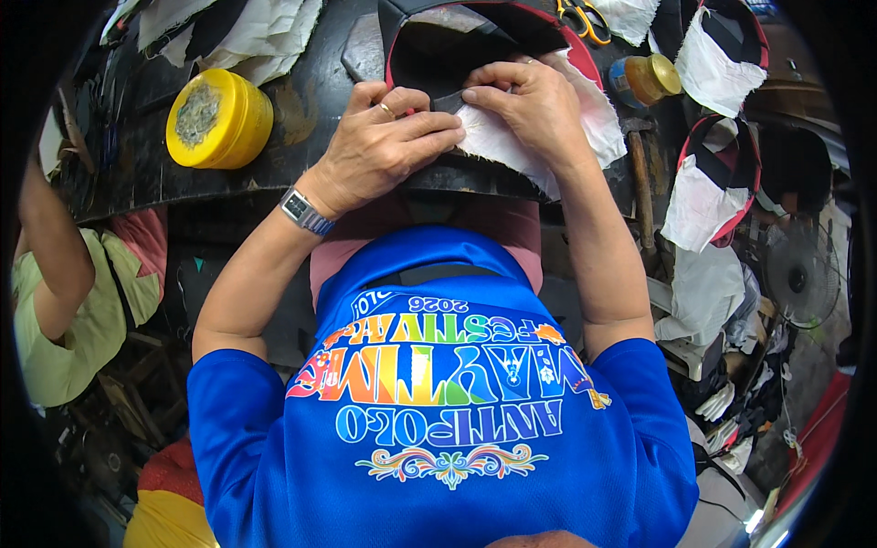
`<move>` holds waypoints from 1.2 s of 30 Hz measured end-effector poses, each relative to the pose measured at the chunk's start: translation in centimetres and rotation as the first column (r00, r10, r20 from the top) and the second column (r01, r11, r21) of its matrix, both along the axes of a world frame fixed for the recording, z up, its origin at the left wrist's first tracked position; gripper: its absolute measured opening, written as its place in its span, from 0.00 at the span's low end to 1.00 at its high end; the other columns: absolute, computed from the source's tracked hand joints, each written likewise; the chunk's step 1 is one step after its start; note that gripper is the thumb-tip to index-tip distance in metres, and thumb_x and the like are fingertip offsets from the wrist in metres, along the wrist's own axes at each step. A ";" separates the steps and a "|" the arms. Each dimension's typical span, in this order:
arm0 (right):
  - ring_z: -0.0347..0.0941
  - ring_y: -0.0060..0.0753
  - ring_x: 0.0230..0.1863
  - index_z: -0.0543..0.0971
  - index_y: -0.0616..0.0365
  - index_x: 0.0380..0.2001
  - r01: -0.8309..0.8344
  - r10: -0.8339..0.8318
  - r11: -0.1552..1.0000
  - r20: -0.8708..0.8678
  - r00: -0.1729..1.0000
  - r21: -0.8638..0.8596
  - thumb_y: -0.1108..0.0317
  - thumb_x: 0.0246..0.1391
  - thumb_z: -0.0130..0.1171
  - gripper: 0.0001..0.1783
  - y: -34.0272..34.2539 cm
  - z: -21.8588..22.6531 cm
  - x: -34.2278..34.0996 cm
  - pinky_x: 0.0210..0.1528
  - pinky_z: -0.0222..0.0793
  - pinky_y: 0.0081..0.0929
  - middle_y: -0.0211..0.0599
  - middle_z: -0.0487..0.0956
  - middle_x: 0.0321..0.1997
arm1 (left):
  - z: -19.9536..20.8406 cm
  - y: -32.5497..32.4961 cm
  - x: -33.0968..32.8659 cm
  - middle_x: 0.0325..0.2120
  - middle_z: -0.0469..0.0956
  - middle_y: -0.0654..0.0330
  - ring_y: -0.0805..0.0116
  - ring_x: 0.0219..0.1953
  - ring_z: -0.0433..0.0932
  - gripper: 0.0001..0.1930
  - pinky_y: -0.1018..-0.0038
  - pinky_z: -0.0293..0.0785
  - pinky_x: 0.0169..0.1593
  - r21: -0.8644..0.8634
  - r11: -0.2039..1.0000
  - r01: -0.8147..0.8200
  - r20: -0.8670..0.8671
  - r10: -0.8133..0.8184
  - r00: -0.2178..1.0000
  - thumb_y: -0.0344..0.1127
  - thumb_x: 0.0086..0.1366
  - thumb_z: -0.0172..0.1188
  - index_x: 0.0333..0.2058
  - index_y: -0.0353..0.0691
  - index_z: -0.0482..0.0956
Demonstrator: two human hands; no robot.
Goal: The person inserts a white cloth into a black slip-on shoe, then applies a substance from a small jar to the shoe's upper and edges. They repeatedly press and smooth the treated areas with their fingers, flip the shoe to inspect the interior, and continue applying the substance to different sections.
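So both hands are down on a black cap piece with red edging (475, 41) that sits on the dark worktop (301, 146), right in front of the person. The left hand (388, 142) has its fingers curled together and pressed flat onto the white lining fabric (512, 146) at the near edge of the cap piece, thumb tucked up against the black part; there's a ring on one finger and a metal wristwatch (304, 212) on that wrist. The right hand (530, 105) is pinching the same white fabric where it meets the black panel, fingertips closed on it and nearly touching the left hand's fingers.

Left of the cap piece there's a round yellow tin (219, 119) with grey gunk across its top, lying tilted on the worktop. Behind that tin, a heap of white fabric scraps (256, 32). Just past the cap piece on the right you can see orange-handled scissors (585, 18), and right of those a small amber jar with a yellow lid (647, 79). Further right of the cap piece, more black-and-red cap pieces with white lining (717, 178) are stacked up, and an electric fan (804, 274) sits beyond them. Far off to the left of the tin, another person's arm (55, 260) in a pale green sleeve.
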State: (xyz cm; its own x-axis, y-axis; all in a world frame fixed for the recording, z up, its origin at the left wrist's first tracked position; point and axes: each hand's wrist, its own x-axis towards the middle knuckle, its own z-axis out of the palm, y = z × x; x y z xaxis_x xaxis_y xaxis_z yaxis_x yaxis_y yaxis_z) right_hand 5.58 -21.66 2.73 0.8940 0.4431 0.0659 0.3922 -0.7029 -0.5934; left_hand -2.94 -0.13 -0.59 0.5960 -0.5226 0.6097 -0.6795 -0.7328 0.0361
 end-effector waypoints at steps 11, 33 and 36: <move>0.67 0.13 0.29 0.86 0.54 0.48 -0.101 0.112 0.976 -0.046 0.993 0.193 0.71 0.52 0.72 0.18 -1.4 -0.4 -0.1 0.32 0.64 0.15 0.23 0.74 0.29 | 0.0 -2.4 -0.6 0.34 0.78 0.70 0.68 0.42 0.76 0.09 0.65 0.62 0.52 -0.213 0.945 -0.248 -0.092 0.234 0.968 0.46 0.57 0.73 0.29 0.49 0.85; 0.82 0.33 0.34 0.85 0.51 0.43 -0.120 0.132 0.991 0.259 0.957 -0.062 0.68 0.53 0.67 0.12 -0.4 -0.3 -1.1 0.39 0.76 0.29 0.34 0.85 0.31 | 0.7 -2.5 -1.2 0.38 0.80 0.71 0.67 0.46 0.77 0.11 0.65 0.64 0.53 -0.311 0.889 -0.337 -0.263 0.260 0.929 0.35 0.51 0.73 0.35 0.50 0.85; 0.83 0.34 0.36 0.84 0.52 0.42 -0.162 0.153 0.987 0.265 0.952 0.015 0.70 0.54 0.67 0.11 -0.7 -0.5 -1.1 0.41 0.77 0.28 0.34 0.85 0.33 | 0.6 -2.6 -1.3 0.38 0.80 0.71 0.67 0.46 0.77 0.10 0.65 0.65 0.52 -0.316 0.885 -0.342 -0.266 0.264 0.927 0.35 0.51 0.73 0.34 0.50 0.85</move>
State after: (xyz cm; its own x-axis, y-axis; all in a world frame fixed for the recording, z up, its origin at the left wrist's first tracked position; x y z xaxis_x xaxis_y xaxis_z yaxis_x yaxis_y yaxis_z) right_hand 4.49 -22.31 2.21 0.7623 0.5698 0.3069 0.6410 -0.5995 -0.4793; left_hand -4.19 -2.71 0.01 0.8240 -0.0708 0.5621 -0.3738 -0.8135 0.4455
